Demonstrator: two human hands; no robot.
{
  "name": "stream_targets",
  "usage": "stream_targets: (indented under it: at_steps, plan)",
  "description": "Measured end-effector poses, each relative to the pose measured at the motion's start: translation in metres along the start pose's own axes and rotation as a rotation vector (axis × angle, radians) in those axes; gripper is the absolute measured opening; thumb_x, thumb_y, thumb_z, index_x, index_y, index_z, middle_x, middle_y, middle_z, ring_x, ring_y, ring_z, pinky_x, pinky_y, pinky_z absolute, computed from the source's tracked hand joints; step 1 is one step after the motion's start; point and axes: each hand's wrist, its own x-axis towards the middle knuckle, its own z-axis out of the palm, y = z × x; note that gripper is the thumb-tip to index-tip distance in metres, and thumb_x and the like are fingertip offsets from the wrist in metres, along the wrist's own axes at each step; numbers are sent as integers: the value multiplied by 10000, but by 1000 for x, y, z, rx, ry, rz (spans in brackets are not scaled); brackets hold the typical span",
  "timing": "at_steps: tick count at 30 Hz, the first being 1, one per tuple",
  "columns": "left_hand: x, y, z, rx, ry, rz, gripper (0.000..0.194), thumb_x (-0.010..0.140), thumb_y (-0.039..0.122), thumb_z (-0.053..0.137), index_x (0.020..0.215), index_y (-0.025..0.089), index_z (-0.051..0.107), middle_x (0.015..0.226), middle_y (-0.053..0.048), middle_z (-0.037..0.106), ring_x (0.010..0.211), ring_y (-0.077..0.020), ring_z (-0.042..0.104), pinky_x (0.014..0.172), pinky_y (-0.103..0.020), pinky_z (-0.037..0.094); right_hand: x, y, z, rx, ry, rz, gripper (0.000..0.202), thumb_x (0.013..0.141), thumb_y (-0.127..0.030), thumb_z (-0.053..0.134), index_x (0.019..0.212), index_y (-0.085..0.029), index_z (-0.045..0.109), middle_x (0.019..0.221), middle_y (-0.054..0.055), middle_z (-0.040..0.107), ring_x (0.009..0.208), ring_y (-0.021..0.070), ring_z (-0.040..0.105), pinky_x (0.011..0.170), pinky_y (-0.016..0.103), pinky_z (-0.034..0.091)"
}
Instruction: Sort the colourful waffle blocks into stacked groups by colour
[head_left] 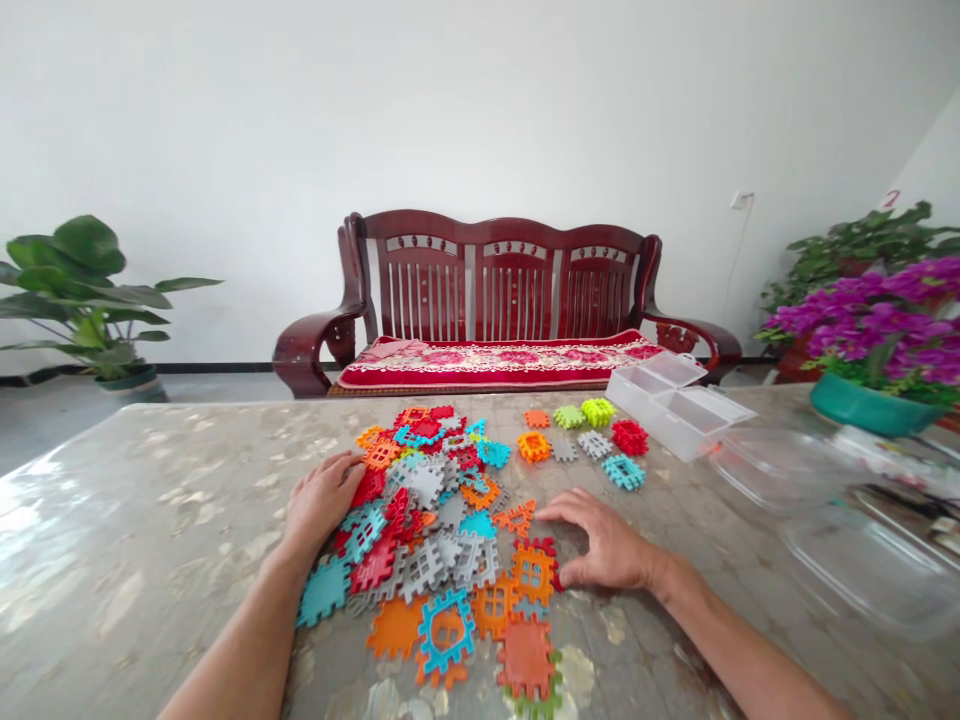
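White wall (480, 110) stood behind everything, and a patterned table (202, 500) with a shiny top spread across the foreground. At far left, a broad-leaved plant (86, 270) rose from a pot (131, 385) on the floor. Rightward, the left hand (324, 500) lay back up against the left edge of the pile (424, 480), its fingers loosely laid out, closed on nothing that showed. This pile held flat notched pieces in red, grey, orange and blue, overlapping, some with window-like openings; at its near end lay a blue frame (446, 632) and, to the right, a coral square (526, 655) partly over a green piece (541, 700). Beyond the table stood a dark red wooden bench (517, 285) with a red and white cover (502, 360) on its seat. On the pile's right side, the right hand (604, 540) was spread, thumb and fingers apart, fingertips near an orange triangle (516, 518), gripping nothing visible. Farther back sat small colour-sorted stacks, among them a red stack (629, 437) and a blue stack (624, 472). Next came an open clear box (686, 420), then transparent lids (874, 570), and purple flowers (892, 320) in a teal pot (870, 403) at far right.
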Motion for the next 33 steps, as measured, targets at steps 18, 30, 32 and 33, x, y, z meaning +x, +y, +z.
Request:
stream_targets:
  at_steps: [18,30,32,33]
  plan:
    - [-2,2,0,16,18,6,427,942,459,373,1185,301,686,1406,-25,596,1278,-260,542,1117,-443,358,10,6,8,-124,241,54,235,884,-279,590,1089,-216,686,1139,84,671,1090,232,590,978,403,452]
    - [-5,7,-4,31,-3,-5,446,943,447,347,1197,284,675,1419,-28,584,1274,-269,543,1110,-441,364,20,-2,20,-197,153,-10,363,862,-202,578,1210,-255,668,1336,69,629,1232,245,548,1070,475,401]
    - [-5,7,-4,31,4,0,442,941,440,350,1191,284,680,1416,-30,587,1267,-269,550,1106,-443,371,19,-2,19,-170,199,-25,346,848,-201,592,1179,-249,682,1300,78,648,1198,245,567,1049,469,414]
    - [-5,7,-4,30,9,5,439,940,438,356,1188,283,683,1412,-30,590,1263,-270,553,1103,-444,375,18,-2,18,-150,209,-49,340,840,-206,605,1168,-249,684,1272,80,662,1174,244,579,1037,465,420]
